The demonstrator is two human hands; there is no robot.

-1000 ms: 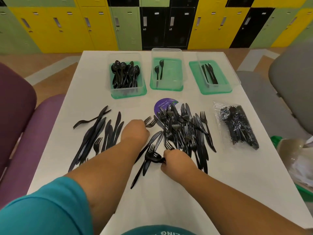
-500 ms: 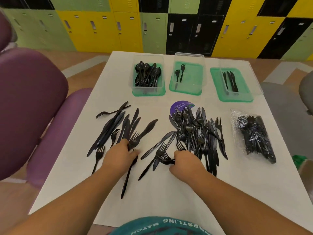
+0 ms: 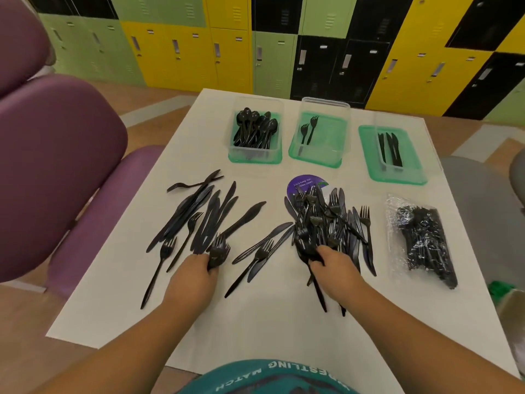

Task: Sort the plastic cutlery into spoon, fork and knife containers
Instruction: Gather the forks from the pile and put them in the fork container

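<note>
I see my left hand (image 3: 196, 275) pinching black forks (image 3: 218, 251), my right hand (image 3: 335, 268) gripping cutlery (image 3: 308, 251); its fingertips are hidden.

Black cutlery (image 3: 326, 223) heaped, containers (image 3: 318, 137) behind.

Locker rm / staff break area (coloured lockers (image 3: 181, 52), padded chairs (image 3: 56, 155)).

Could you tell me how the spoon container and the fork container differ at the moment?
The spoon container holds a thick heap of black spoons; the fork container holds only two forks, so most of its green bottom shows. The spoon container stands furthest left in the row at the far side of the table, while the fork container stands in the middle. Both are clear tubs resting on green lids, with no hands near them.
</note>
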